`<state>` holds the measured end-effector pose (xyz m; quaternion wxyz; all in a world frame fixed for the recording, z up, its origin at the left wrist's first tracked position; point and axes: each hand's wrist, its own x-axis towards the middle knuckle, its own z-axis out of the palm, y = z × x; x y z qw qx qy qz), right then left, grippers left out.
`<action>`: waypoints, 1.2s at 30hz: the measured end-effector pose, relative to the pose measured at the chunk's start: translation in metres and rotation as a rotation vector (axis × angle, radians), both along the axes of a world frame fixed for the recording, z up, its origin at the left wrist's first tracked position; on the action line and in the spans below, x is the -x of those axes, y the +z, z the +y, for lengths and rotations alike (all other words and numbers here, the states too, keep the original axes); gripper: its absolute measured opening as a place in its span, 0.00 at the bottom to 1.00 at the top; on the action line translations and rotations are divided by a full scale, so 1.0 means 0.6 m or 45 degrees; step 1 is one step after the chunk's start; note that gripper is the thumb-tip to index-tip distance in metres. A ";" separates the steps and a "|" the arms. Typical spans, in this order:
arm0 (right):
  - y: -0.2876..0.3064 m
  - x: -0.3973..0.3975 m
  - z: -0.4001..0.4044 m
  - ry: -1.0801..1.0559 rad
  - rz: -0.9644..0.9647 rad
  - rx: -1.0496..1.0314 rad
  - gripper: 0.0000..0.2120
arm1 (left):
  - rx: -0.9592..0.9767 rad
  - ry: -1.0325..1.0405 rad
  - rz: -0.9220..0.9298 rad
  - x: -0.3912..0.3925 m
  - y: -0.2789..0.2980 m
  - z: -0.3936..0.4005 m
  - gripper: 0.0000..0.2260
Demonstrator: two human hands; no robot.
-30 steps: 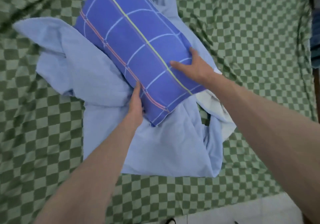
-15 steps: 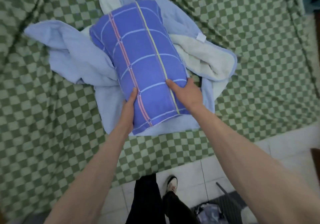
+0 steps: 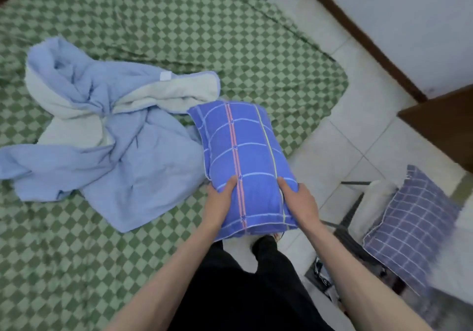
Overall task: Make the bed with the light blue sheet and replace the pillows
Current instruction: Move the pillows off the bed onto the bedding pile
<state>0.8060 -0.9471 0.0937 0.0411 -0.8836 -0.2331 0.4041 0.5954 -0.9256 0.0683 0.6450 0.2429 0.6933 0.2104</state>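
Observation:
A blue checked pillow [image 3: 243,156] with a pink and a yellow stripe is held up over the bed's near right edge. My left hand [image 3: 220,200] grips its near left side, my right hand [image 3: 299,200] its near right side. The light blue sheet [image 3: 133,151] lies crumpled in a heap on the bed, just left of the pillow, its pale underside showing. The bed [image 3: 76,254] is covered in a green checkered cloth. A second, paler checked pillow [image 3: 409,225] rests to the right, off the bed.
White tiled floor [image 3: 358,115] runs along the bed's right side. A dark wooden furniture corner [image 3: 448,123] juts in at the right. A dark metal frame [image 3: 350,215] stands beside the second pillow. My legs in black trousers [image 3: 243,292] are below.
Both hands have lifted the blue pillow off the sheet heap and carried it to the right, toward the bed's edge. The view has swung right, showing floor and the second pillow.

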 end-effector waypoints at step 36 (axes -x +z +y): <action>0.044 -1.069 -0.541 -1.155 -0.320 -0.450 0.22 | -0.333 -1.625 0.096 -1.328 0.030 -0.232 0.46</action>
